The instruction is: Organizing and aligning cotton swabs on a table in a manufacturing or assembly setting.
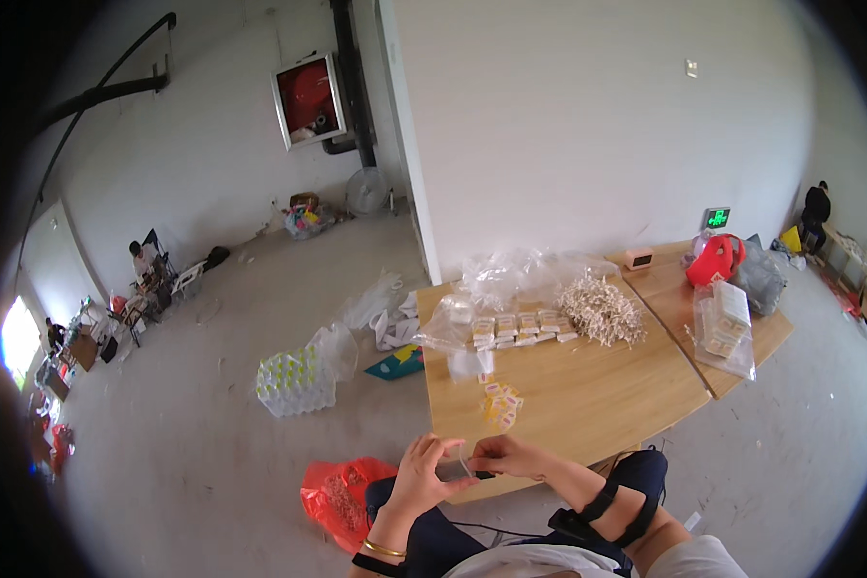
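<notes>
Above my lap, at the table's front edge, my left hand [428,472] curls its fingers and thumb around a small clear plastic piece [464,461], perhaps a box or bag; its exact kind is too small to tell. My right hand [507,457] pinches at the right side of the same piece, fingertips pressed together. Just beyond the hands, yellow-and-white cards [503,405] lie loosely scattered on the wooden table [588,400]. Farther back sit rows of small clear packs [522,329], with a heap of small pale pieces [603,310] to their right.
Clear plastic bags [520,276] lie along the table's back. A red bag [715,262] and wrapped packs [727,318] sit on the right tabletop. A red plastic bag [342,501] stands beside my left leg. Wrapped bottles [297,381] are on the floor. People sit or stand far off.
</notes>
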### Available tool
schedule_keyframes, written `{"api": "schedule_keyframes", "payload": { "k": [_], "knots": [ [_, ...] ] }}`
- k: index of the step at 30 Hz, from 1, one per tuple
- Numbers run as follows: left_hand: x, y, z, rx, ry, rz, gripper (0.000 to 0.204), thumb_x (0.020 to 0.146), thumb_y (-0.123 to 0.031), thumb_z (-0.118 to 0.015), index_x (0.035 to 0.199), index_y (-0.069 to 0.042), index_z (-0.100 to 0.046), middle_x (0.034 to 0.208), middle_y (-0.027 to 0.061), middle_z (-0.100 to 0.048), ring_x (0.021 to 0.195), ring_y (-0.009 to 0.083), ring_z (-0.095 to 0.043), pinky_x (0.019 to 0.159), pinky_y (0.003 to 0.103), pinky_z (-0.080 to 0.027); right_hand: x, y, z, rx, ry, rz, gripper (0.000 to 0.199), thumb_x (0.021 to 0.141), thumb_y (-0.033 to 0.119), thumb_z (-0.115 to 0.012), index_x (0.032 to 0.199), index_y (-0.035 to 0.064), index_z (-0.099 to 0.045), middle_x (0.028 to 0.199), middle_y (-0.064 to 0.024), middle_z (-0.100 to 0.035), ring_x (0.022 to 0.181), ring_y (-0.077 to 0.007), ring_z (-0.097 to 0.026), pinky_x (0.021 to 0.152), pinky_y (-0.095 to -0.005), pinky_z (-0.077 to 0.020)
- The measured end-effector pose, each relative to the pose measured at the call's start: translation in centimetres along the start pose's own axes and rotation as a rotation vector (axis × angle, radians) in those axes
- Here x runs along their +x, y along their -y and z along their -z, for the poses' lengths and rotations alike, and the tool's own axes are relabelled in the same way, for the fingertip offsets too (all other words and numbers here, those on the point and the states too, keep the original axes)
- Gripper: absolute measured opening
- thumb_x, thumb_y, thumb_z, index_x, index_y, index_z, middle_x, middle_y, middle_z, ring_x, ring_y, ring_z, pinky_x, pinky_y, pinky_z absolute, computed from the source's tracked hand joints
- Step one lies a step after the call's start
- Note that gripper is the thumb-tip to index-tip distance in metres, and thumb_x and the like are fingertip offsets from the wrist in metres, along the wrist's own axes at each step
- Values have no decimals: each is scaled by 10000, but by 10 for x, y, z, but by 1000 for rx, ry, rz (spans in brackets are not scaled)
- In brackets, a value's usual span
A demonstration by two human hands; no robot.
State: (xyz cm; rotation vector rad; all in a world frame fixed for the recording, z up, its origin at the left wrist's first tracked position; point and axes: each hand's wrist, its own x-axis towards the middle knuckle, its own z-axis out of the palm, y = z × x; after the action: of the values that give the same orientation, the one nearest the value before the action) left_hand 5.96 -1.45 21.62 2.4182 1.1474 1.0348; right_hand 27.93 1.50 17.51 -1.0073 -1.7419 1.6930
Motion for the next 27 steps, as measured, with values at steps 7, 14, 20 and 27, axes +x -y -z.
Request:
{"api": "schedule_keyframes", "payload": {
  "k": [7, 14, 20, 27],
  "knots": [
    [-75, 112, -18, 246, 167, 284, 586, 639, -426, -862, 1111, -165, -632, 1093, 58, -613, 1101, 303, -562, 964, 444, -422, 5, -65, 15, 82, -102, -101, 283, 1004, 315, -611, 1010, 40, -676, 760, 11, -618, 675, -66, -528, 622, -232, -442],
    [-121, 184, -50, 329, 338, 459, 595, 648, -479, -842, 1125, -191, -633, 1162, 56, -594, 1168, 309, -514, 1000, 472, -388, 4, -78, 24, 84, -109, -236, 256, 998, 316, -618, 1038, 69, -676, 810, 11, -640, 727, -70, -584, 674, -229, -481],
    [-110, 195, -69, 261, 362, 427, 637, 649, -485, -854, 1172, -205, -625, 1199, 41, -567, 1185, 298, -500, 999, 472, -389, 7, -85, 29, 80, -158, -299, 253, 1002, 313, -610, 1056, 73, -667, 839, 7, -652, 774, -72, -603, 705, -231, -494],
    [-105, 195, -81, 173, 306, 326, 709, 669, -507, -838, 1267, -212, -598, 1236, 37, -548, 1204, 296, -497, 1000, 467, -393, 4, -98, 28, 128, -175, -353, 256, 1008, 309, -601, 1047, 66, -672, 852, 2, -655, 792, -77, -609, 724, -239, -500]
  ]
}}
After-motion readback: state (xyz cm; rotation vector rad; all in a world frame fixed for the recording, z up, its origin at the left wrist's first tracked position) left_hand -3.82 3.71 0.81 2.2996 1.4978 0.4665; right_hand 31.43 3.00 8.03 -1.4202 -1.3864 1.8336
